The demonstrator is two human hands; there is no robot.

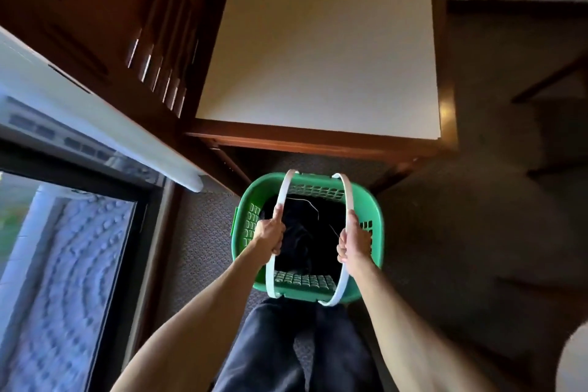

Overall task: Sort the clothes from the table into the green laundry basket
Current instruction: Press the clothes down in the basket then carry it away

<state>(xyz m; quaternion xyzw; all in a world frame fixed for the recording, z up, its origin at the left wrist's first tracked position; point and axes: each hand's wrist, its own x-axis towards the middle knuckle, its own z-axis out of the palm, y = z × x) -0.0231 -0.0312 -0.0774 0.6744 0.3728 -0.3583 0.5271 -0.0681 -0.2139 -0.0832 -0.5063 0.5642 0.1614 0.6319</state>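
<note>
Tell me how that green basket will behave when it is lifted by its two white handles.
The green basket probably lifts easily: its walls are slotted plastic and only dark clothes lie inside. The white handles look like thin hoops, so they may flex a little. With the left hand and right hand gripping one handle each, it should hang fairly level.

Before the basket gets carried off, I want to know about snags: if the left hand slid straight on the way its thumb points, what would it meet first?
Only more of the white handle the left hand holds; farther on, probably the table edge, though depth is unclear.
</note>
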